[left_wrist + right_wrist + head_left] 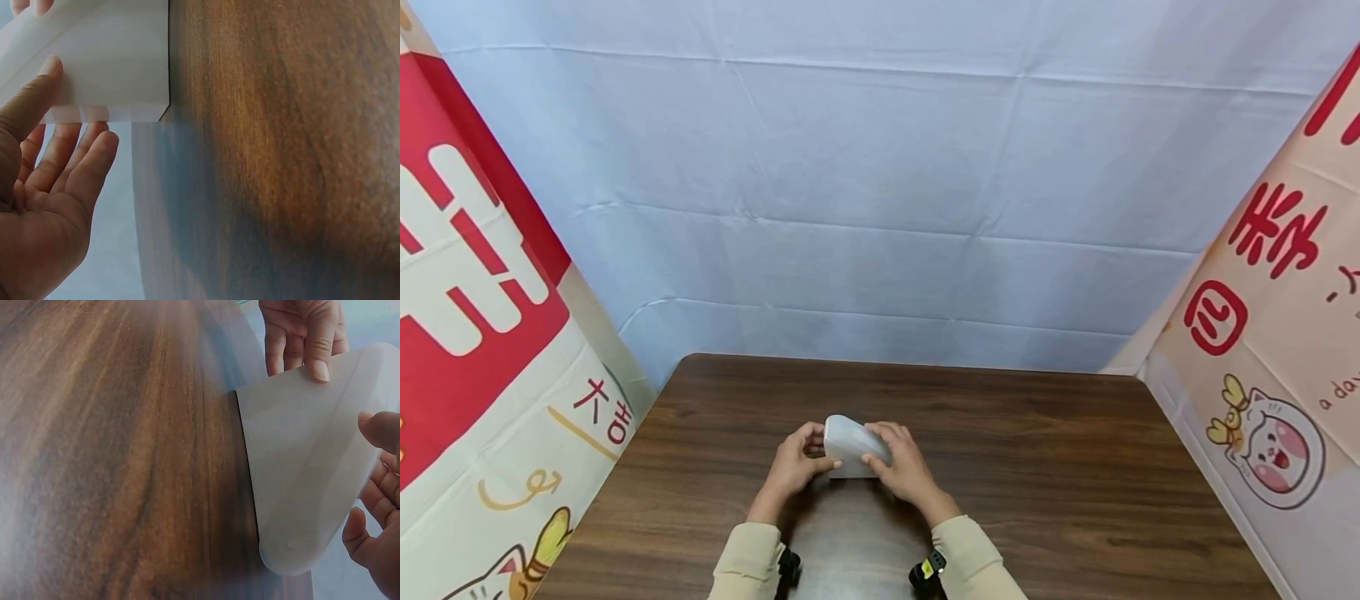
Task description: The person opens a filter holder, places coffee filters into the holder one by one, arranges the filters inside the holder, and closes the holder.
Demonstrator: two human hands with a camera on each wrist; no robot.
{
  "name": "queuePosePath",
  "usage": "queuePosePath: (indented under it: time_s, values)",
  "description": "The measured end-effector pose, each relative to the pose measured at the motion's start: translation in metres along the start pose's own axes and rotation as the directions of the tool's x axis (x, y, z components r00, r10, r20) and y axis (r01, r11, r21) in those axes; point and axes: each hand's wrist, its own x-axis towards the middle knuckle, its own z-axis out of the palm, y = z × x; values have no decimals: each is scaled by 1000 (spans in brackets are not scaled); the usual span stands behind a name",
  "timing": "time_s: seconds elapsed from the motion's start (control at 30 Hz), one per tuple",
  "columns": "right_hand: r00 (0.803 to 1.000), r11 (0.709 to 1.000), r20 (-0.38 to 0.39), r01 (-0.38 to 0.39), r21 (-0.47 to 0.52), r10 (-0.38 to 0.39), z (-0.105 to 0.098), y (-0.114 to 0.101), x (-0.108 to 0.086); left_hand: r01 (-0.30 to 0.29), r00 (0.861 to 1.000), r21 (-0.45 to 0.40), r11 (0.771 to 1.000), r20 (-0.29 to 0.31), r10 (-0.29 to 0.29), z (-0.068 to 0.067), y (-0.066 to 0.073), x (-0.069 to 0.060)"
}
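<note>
A white, smooth-faced piece [848, 446] with a slanted top and rounded corners stands on its straight edge on the table; its exact kind cannot be made out. My left hand [793, 465] pinches its left side, thumb in front and fingers behind. In the left wrist view, those fingers of the left hand [59, 206] show beneath the white piece's edge [119, 69]. At the right slope, my right hand [910, 471] grips with its thumb on the front face. The right wrist view shows the right hand [382, 550] by the white piece's long sloping side [300, 469].
The dark wood-grain table [1075, 475] reaches out on both sides. Behind it hangs a pale blue cloth [880, 183]. Printed cloths, one red and white [482, 275] and one cream [1262, 350], close off the left and right.
</note>
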Motion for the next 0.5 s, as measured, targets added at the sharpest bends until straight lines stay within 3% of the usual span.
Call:
queuePosePath:
  time_s: [0.5]
  values:
    - [1000,1000,-15,8,-8,-8,-2,7,-1,-17,1000,0,1000,12,17,5,2,3]
